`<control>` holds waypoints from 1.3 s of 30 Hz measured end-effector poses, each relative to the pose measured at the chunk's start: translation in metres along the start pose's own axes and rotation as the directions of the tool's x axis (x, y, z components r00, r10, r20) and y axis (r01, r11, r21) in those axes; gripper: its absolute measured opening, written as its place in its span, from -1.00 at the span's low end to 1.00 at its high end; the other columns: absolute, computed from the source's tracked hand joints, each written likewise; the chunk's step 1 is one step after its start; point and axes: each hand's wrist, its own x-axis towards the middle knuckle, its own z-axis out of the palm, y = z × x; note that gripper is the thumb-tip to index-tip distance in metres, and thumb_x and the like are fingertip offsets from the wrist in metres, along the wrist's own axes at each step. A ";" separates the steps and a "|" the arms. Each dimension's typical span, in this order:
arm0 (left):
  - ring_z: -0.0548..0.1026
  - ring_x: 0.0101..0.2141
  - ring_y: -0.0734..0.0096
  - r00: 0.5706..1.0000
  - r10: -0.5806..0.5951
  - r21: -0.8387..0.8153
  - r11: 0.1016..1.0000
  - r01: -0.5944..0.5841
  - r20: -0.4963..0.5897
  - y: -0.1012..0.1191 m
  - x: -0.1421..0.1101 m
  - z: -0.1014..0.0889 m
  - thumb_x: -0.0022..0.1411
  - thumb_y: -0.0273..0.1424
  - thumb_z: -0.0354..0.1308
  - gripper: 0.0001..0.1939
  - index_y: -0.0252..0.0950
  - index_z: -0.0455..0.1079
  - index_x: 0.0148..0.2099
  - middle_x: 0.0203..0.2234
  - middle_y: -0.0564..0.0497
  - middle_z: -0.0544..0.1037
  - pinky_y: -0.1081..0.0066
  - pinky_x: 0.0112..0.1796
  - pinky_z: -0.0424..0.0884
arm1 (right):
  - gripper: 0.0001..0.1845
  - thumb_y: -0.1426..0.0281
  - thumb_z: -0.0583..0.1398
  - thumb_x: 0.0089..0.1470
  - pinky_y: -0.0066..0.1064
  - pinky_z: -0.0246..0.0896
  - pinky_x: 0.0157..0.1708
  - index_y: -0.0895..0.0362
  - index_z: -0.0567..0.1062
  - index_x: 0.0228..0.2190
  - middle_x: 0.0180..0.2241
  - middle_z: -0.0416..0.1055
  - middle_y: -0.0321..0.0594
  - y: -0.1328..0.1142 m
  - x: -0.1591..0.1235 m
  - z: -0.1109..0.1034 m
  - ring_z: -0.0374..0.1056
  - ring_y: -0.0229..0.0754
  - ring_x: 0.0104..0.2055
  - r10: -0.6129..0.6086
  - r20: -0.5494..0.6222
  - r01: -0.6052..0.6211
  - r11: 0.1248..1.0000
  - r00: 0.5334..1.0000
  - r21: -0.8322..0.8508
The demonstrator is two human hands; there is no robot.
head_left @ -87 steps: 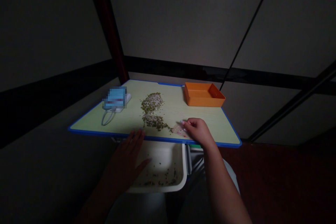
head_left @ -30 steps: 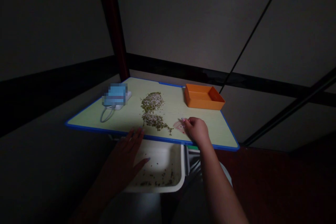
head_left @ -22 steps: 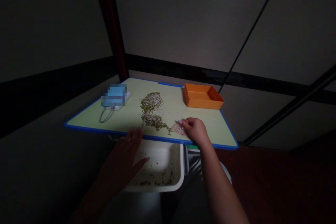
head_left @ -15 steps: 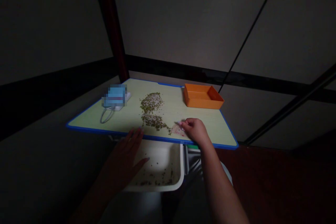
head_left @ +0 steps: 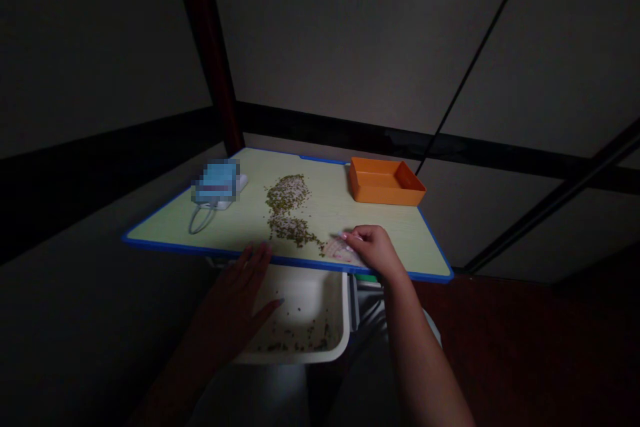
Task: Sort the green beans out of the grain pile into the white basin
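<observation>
My left hand [head_left: 237,303] is open, its fingers resting at the front edge of the pale, blue-rimmed table [head_left: 230,230] and its thumb apart over the white bin [head_left: 345,327]. On the tabletop my right hand [head_left: 373,247] is closed, with thumb and fingers pinching a thin, see-through piece with red marks [head_left: 336,250]; its exact kind is unclear. Left of that piece lies a smaller pile of green and whitish grains [head_left: 291,230], which trails toward it. Behind it is a larger pile of similar grains [head_left: 289,193].
An orange open-topped box [head_left: 387,192] stands at the table's back right. A blurred-out blue device [head_left: 217,181] with a looped grey cable [head_left: 199,219] sits at the left. Dark bits lie in the bin below the front edge. Wall panels [head_left: 320,33] rise behind the table.
The view has shifted very slightly. Both hands and the grain piles keep almost the same places, and the right hand still pinches the see-through piece.
</observation>
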 end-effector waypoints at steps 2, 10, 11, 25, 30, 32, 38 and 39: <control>0.11 0.28 0.04 1.000 -0.009 -0.013 1.000 0.009 0.009 0.000 0.000 0.000 0.26 -0.01 -0.11 -0.16 -0.34 -0.27 0.40 0.30 -0.20 0.12 0.08 0.13 0.22 | -0.54 0.07 0.17 0.02 -0.50 -0.13 -0.58 0.14 0.31 -0.69 -0.70 0.11 -0.42 -0.001 -0.001 -0.001 0.01 -0.36 -0.60 -0.012 0.020 0.012 1.000 1.000 -0.023; 0.11 0.28 0.05 1.000 -0.002 0.004 1.000 0.002 0.028 0.000 0.001 -0.001 0.26 -0.01 -0.11 -0.16 -0.35 -0.27 0.40 0.30 -0.20 0.14 0.10 0.13 0.23 | -0.53 0.08 0.17 0.05 -0.49 -0.17 -0.58 0.15 0.36 -0.69 -0.70 0.14 -0.40 -0.002 -0.002 0.001 0.04 -0.35 -0.60 -0.023 -0.030 0.018 0.987 0.999 -0.161; 0.11 0.28 0.05 1.000 -0.004 0.009 1.000 0.003 0.028 0.000 0.001 -0.001 0.26 0.00 -0.11 -0.16 -0.35 -0.28 0.40 0.30 -0.20 0.13 0.11 0.13 0.23 | -0.53 0.07 0.16 0.05 -0.49 -0.18 -0.58 0.15 0.36 -0.69 -0.70 0.14 -0.40 -0.002 -0.002 0.001 0.04 -0.35 -0.60 -0.022 -0.040 0.014 0.986 0.999 -0.168; 0.11 0.28 0.03 1.000 -0.008 -0.013 1.000 0.009 0.011 -0.001 0.001 0.001 0.25 0.00 -0.09 -0.15 -0.36 -0.24 0.39 0.29 -0.21 0.14 0.09 0.12 0.25 | -0.54 0.09 0.15 0.07 -0.49 -0.17 -0.56 0.14 0.37 -0.69 -0.71 0.15 -0.40 -0.009 -0.002 0.002 0.06 -0.35 -0.60 -0.046 -0.012 0.043 0.981 0.999 -0.191; 0.12 0.27 0.04 1.000 -0.005 -0.019 1.000 0.005 0.018 -0.003 0.000 0.002 0.24 0.01 -0.08 -0.15 -0.35 -0.23 0.39 0.29 -0.21 0.15 0.12 0.12 0.25 | -0.53 0.08 0.14 0.08 -0.47 -0.17 -0.55 0.13 0.40 -0.69 -0.72 0.19 -0.38 -0.009 -0.003 0.002 0.08 -0.33 -0.61 -0.045 -0.078 0.023 0.963 0.996 -0.267; 0.12 0.27 0.04 1.000 0.000 -0.016 1.000 0.000 0.024 -0.004 0.000 0.002 0.23 0.01 -0.07 -0.14 -0.35 -0.24 0.39 0.29 -0.22 0.15 0.11 0.11 0.25 | -0.53 0.09 0.14 0.08 -0.46 -0.17 -0.54 0.12 0.40 -0.69 -0.71 0.23 -0.37 -0.008 -0.004 0.002 0.09 -0.32 -0.60 -0.051 -0.101 0.019 0.956 0.994 -0.292; 0.10 0.28 0.05 0.998 -0.011 -0.030 0.999 0.013 0.054 -0.004 -0.001 0.000 0.24 -0.03 -0.05 -0.15 -0.31 -0.28 0.40 0.30 -0.20 0.12 0.09 0.12 0.25 | -0.53 0.09 0.13 0.10 -0.43 -0.19 -0.51 0.11 0.42 -0.68 -0.70 0.29 -0.33 -0.008 -0.007 0.002 0.10 -0.31 -0.61 -0.019 -0.175 -0.048 0.928 0.984 -0.370; 0.10 0.28 0.05 0.998 -0.014 -0.032 0.999 0.016 0.056 -0.004 -0.001 -0.001 0.23 -0.04 -0.04 -0.15 -0.31 -0.28 0.40 0.30 -0.20 0.12 0.08 0.12 0.25 | -0.53 0.09 0.13 0.10 -0.43 -0.19 -0.51 0.11 0.42 -0.68 -0.70 0.30 -0.32 -0.008 -0.007 0.002 0.10 -0.31 -0.60 -0.014 -0.180 -0.057 0.922 0.984 -0.382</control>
